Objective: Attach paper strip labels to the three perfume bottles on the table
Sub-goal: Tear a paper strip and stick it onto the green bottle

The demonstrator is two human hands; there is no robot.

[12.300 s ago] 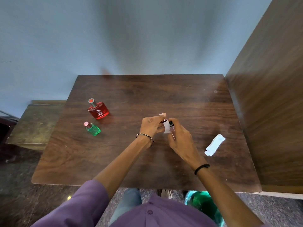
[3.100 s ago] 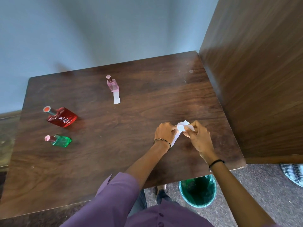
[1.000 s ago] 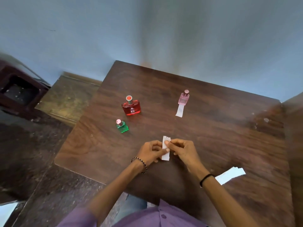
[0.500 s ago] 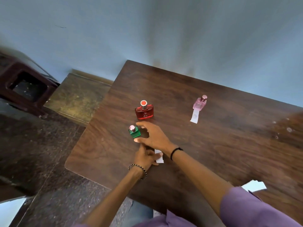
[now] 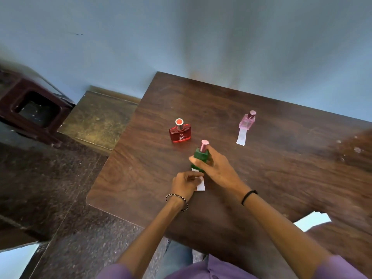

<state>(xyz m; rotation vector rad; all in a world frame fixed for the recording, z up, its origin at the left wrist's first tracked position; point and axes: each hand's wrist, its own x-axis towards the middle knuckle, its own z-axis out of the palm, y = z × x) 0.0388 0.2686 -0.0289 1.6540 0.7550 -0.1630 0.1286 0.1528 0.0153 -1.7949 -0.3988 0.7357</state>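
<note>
The right hand (image 5: 216, 168) is curled round the green perfume bottle (image 5: 200, 156), fingers wrapped across its body and its pink cap poking up above them; whether the bottle's base touches the worktop (image 5: 281, 178) cannot be told. Just below it, the left hand (image 5: 185, 183) pinches a white paper strip (image 5: 200, 185) between thumb and fingertips, and the strip's upper end reaches the foot of the green bottle. A beaded bracelet (image 5: 177, 200) sits on the left wrist and a black band (image 5: 248, 196) on the right.

Beyond the hands, the red perfume bottle (image 5: 180, 132) stands upright near the green one. The pink perfume bottle (image 5: 247, 122) stands well apart to the right, with a paper label (image 5: 241, 136) trailing from its base onto the wood. More loose white paper (image 5: 312, 220) lies at the near right edge (partly hidden by the right sleeve).

The worktop is dark brown wood grain, pushed against a pale blue wall (image 5: 181, 37). To the left are a lower, worn wooden surface (image 5: 96, 119), a dark red stool (image 5: 30, 109) and a speckled dark floor (image 5: 60, 198).
</note>
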